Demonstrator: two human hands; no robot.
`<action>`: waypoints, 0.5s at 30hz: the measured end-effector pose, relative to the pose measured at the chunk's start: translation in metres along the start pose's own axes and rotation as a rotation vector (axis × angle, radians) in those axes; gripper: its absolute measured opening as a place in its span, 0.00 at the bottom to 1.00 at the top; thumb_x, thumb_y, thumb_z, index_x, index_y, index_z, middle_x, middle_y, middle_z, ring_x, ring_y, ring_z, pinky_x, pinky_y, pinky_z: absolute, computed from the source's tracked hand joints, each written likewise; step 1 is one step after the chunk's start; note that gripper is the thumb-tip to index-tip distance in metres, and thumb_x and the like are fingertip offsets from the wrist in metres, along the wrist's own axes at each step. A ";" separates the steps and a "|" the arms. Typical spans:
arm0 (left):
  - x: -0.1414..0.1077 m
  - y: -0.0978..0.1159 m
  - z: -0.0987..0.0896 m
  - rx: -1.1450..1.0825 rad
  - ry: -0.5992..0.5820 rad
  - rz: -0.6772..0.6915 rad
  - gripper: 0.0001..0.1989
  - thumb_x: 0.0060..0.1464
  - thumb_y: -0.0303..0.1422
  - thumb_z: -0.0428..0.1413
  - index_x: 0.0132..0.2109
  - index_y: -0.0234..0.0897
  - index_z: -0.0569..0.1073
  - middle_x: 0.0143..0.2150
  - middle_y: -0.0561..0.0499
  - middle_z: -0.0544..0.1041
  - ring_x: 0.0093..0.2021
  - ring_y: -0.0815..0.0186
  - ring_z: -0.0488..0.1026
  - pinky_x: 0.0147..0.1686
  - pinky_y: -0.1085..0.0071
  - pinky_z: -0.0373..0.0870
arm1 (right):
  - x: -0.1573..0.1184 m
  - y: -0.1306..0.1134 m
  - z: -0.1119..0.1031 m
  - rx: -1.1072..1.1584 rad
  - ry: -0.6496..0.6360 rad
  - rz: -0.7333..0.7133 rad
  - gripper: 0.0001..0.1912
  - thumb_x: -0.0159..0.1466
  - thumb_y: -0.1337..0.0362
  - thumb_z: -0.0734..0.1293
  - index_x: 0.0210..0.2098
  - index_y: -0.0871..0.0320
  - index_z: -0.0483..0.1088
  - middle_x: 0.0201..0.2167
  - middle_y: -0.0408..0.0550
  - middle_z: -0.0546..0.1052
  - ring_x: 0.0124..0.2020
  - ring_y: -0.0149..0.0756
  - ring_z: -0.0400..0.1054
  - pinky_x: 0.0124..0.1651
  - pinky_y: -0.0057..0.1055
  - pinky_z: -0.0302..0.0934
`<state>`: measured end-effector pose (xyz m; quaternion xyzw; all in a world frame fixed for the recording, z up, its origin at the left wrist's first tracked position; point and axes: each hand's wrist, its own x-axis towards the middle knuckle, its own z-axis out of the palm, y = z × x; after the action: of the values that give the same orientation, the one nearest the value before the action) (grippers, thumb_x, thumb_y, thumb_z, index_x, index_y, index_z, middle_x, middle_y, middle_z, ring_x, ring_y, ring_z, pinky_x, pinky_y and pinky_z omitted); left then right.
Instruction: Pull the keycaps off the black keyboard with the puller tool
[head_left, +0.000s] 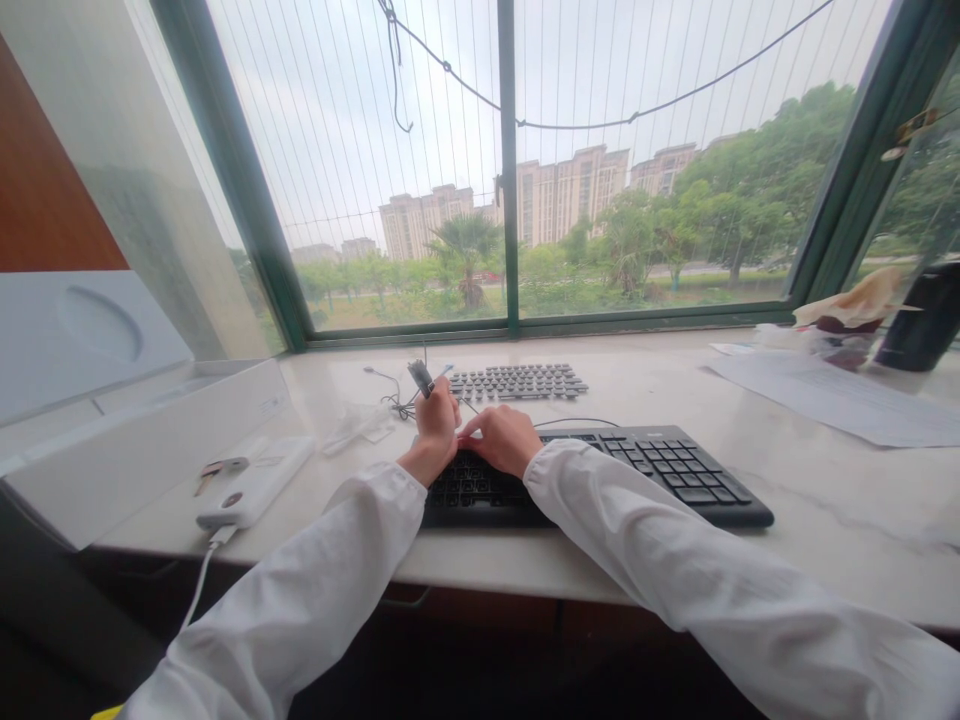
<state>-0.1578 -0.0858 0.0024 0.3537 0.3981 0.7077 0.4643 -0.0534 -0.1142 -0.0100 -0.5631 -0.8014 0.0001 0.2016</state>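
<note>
A black computer keyboard point(705, 470) lies at the front of the sill. The keycaps are off much of its left part, while the number pad keeps its keys. My left hand point(436, 428) is closed around a small black brush point(421, 377), whose bristle end points up. Over the keyboard's upper left, my right hand point(506, 440) has its thumb and fingers drawn together beside my left hand. Whatever lies between those fingertips is too small or hidden to name. Behind both hands, loose keycaps point(517, 381) are laid out in rows.
A thin cable point(401, 405) and a crumpled clear plastic bag point(352, 428) lie left of my hands. Further left are a white power bank point(262, 480), keys point(210, 478) and an open white box point(165, 450). Papers point(814, 395) and a dark bottle point(919, 320) are at right.
</note>
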 end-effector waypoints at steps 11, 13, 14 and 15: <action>0.001 -0.001 -0.001 0.006 -0.035 -0.002 0.14 0.45 0.31 0.52 0.21 0.39 0.52 0.13 0.61 0.49 0.12 0.77 0.45 0.11 0.75 0.39 | -0.001 -0.002 -0.002 -0.008 -0.019 0.018 0.24 0.59 0.39 0.60 0.42 0.42 0.77 0.37 0.49 0.79 0.39 0.39 0.73 0.40 0.31 0.61; 0.002 -0.001 -0.002 0.006 -0.038 -0.005 0.14 0.44 0.30 0.52 0.21 0.40 0.52 0.13 0.61 0.49 0.11 0.77 0.45 0.11 0.75 0.39 | 0.000 -0.001 -0.002 -0.005 -0.011 0.012 0.23 0.59 0.39 0.60 0.42 0.42 0.77 0.36 0.48 0.79 0.39 0.39 0.73 0.40 0.30 0.61; 0.003 -0.002 -0.002 0.006 -0.039 -0.006 0.14 0.44 0.30 0.52 0.21 0.40 0.51 0.13 0.61 0.49 0.11 0.77 0.45 0.11 0.75 0.39 | 0.000 -0.001 -0.001 -0.002 -0.006 0.009 0.23 0.59 0.39 0.60 0.41 0.42 0.77 0.36 0.48 0.79 0.39 0.39 0.73 0.40 0.30 0.61; 0.003 -0.002 -0.003 0.007 -0.041 -0.005 0.15 0.44 0.30 0.52 0.21 0.40 0.51 0.13 0.61 0.49 0.12 0.77 0.45 0.11 0.75 0.39 | 0.000 0.000 -0.001 0.002 -0.001 0.006 0.23 0.59 0.39 0.60 0.41 0.43 0.78 0.35 0.48 0.79 0.39 0.39 0.73 0.40 0.31 0.61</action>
<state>-0.1603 -0.0831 -0.0001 0.3686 0.3919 0.6977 0.4730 -0.0533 -0.1148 -0.0089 -0.5652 -0.7999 0.0016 0.2017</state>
